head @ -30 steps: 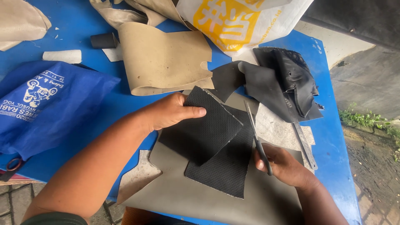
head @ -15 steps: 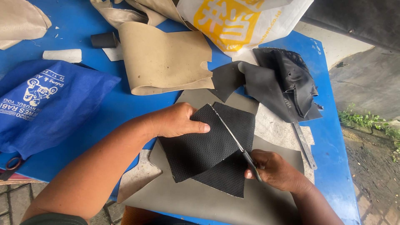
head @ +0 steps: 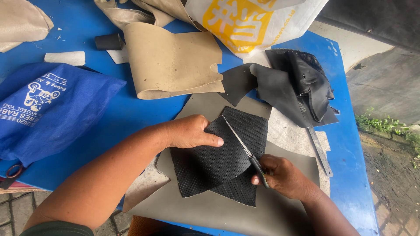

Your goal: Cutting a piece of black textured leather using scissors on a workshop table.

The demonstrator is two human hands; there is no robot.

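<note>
My left hand (head: 189, 131) presses flat on a black perforated leather piece (head: 210, 161), thumb stretched along its upper left part. My right hand (head: 282, 176) grips a pair of scissors (head: 243, 145), whose blades lie across the black piece and point up and left toward its top edge. The black piece rests on a grey-brown sheet (head: 205, 206) spread over the blue table (head: 135, 111).
A tan leather piece (head: 173, 61) lies beyond my hands. Dark crumpled leather (head: 297, 87) sits at the right, with a metal ruler (head: 320, 150) beside it. A blue cloth bag (head: 48, 109) lies left, a white and yellow bag (head: 249, 22) at the back, and a small black roll (head: 108, 41).
The black piece has been turned and flattened under my left hand. The scissors have swung from upright at the right to lying diagonally across the piece.
</note>
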